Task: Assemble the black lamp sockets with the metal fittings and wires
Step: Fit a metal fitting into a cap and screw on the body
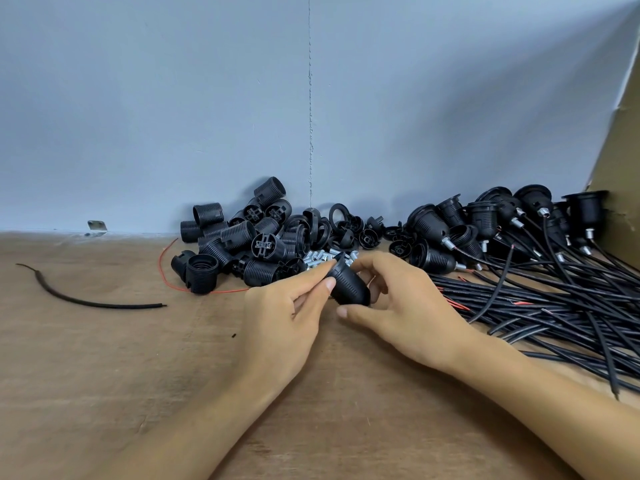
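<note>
**Socket held in both hands, ready for a fitting**

Both hands meet on one black socket [349,285], lifted just clear of the counter [104,341] at centre. The left hand [287,306] pinches its far upper end between thumb and fingertips. The right hand [398,299] cups it from the other side, thumb reaching underneath and fingers curled behind. This two-sided hold probably steadies the part so that one hand can turn it or feed something in.

It is held just in front of the small pile of metal fittings [320,259], likely so the next piece is a short reach away. Supplies lie in groups along the wall [173,98]: threaded shells [239,244] on the left, rings [332,223] in the middle, and finished units [485,223] on the right. The wires [554,306] from those units trail toward the near right.

The socket's long axis is tilted. It runs from the upper left, away from the person and near the fittings, down to the lower right, toward the right palm. The rounded, broader body lies at the lower right. Fingers cover the upper end, so I cannot tell which end is open or whether a fitting is seated there.

No wire appears to be attached to it yet, so this unit looks early in its assembly.
</note>
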`<state>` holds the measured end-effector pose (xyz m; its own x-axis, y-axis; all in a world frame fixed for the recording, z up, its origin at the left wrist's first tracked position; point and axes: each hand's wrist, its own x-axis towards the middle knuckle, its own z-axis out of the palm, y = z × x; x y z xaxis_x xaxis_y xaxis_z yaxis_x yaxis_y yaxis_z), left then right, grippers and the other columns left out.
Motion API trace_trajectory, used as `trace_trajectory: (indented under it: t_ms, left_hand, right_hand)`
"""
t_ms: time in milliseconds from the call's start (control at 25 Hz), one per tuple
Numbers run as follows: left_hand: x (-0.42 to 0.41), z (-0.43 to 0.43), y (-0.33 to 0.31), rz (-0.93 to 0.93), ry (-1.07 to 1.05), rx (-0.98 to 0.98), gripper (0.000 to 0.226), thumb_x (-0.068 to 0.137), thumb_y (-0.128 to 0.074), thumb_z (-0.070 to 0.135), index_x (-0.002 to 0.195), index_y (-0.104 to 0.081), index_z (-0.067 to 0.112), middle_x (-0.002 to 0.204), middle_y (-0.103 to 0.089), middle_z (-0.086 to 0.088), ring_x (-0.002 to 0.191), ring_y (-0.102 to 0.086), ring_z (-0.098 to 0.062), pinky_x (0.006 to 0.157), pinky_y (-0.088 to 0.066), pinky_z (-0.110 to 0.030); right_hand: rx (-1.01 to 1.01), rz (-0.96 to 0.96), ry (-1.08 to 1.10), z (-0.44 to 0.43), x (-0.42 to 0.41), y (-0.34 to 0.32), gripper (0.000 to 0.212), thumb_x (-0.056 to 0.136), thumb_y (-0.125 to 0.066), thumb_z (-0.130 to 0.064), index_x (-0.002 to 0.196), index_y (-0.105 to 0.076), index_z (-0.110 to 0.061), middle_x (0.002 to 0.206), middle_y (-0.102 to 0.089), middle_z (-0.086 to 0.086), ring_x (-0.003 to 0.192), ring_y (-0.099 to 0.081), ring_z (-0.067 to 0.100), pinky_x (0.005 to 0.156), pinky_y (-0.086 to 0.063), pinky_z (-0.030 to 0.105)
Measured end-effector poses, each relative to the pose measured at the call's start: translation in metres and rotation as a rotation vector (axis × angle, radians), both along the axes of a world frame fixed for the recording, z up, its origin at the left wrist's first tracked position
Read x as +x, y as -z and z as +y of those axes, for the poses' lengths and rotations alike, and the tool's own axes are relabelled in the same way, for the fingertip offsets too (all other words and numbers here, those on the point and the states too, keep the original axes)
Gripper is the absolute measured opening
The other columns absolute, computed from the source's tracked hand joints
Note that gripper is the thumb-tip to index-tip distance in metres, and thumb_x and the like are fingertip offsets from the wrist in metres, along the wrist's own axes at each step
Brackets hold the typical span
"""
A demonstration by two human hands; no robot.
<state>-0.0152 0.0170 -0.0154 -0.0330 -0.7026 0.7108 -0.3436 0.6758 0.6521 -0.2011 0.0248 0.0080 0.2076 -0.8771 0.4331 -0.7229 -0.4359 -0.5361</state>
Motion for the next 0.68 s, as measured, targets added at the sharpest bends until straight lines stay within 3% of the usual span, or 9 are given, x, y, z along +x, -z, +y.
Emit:
trace_trajectory:
  t_ms: [160,360,480,560,680]
  left_hand:
    - [0.001,-0.001,0.000,-0.013,-0.026,0.002,0.026,0.093,-0.073,0.015,0.116,-0.076,0.028,0.089,-0.058,0.053,0.084,-0.063,0.022,0.071,-0.042,0.003]
    - [0.000,0.000,0.001,-0.040,-0.011,-0.041,0.028,0.093,-0.072,0.013,0.118,-0.075,0.026,0.092,-0.057,0.054,0.082,-0.062,0.025,0.073,-0.042,0.005]
    - [-0.001,-0.001,0.000,0.025,0.009,0.027,0.027,0.092,-0.074,0.015,0.115,-0.075,0.030,0.089,-0.063,0.048,0.091,-0.065,0.019,0.079,-0.044,0.002]
    - [0.000,0.002,-0.004,0.058,0.044,0.084,0.024,0.094,-0.072,0.019,0.105,-0.076,0.039,0.085,-0.068,0.041,0.088,-0.067,0.016,0.078,-0.044,0.002]
    - [-0.001,0.005,-0.012,-0.003,0.008,0.067,0.044,0.100,-0.062,0.026,0.062,-0.059,0.048,0.052,-0.052,0.030,0.055,-0.054,0.011,0.059,-0.037,0.001]
  right_hand:
    - [0.077,-0.124,-0.058,0.000,-0.002,0.001,0.039,0.093,-0.065,-0.038,0.128,-0.048,-0.036,0.106,-0.067,-0.017,0.089,-0.062,-0.001,0.075,-0.047,0.018]
    - [0.019,-0.019,-0.016,0.001,0.004,0.001,0.064,0.076,-0.082,-0.046,0.128,-0.045,-0.040,0.109,-0.053,-0.026,0.093,-0.054,-0.006,0.076,-0.043,0.010]
    - [0.041,-0.136,-0.032,0.001,0.002,0.001,0.055,0.083,-0.078,-0.037,0.127,-0.045,-0.036,0.107,-0.063,-0.018,0.085,-0.062,0.004,0.075,-0.049,0.018]
    - [0.064,-0.168,-0.053,0.001,0.000,0.000,0.050,0.088,-0.073,-0.033,0.129,-0.044,-0.034,0.110,-0.068,-0.015,0.085,-0.064,0.009,0.080,-0.052,0.028]
    - [0.078,-0.118,-0.088,0.003,-0.002,0.001,0.050,0.092,-0.068,-0.033,0.134,-0.041,-0.036,0.114,-0.067,-0.020,0.092,-0.060,0.005,0.081,-0.046,0.024]
